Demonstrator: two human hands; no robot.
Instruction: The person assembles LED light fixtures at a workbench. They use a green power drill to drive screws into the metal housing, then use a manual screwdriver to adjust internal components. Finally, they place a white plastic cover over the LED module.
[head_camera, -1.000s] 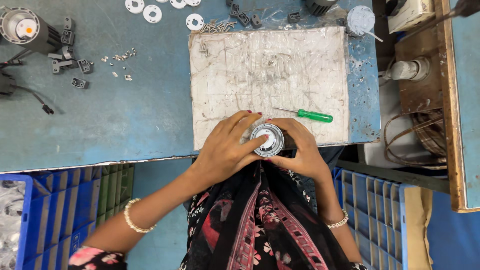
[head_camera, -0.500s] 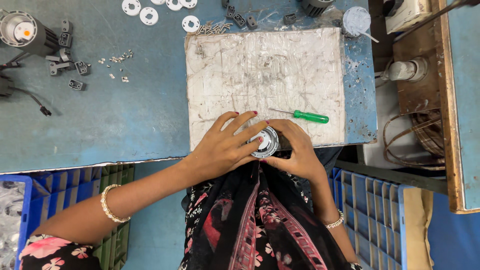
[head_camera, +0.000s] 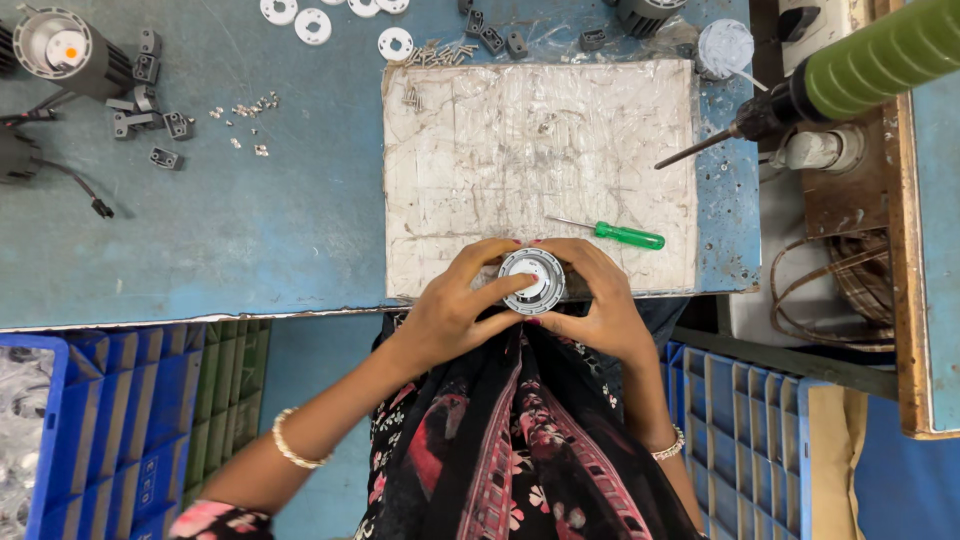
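Round silver-rimmed housing with a white centre (head_camera: 532, 281) sits clasped in both hands, left grip (head_camera: 460, 305) and right grip (head_camera: 592, 300) closed around it at the bench (head_camera: 200, 250) edge; it could slip off.

A screwdriver (head_camera: 612, 233) lies on the mat (head_camera: 540, 150), just right of the round part (head_camera: 532, 281).
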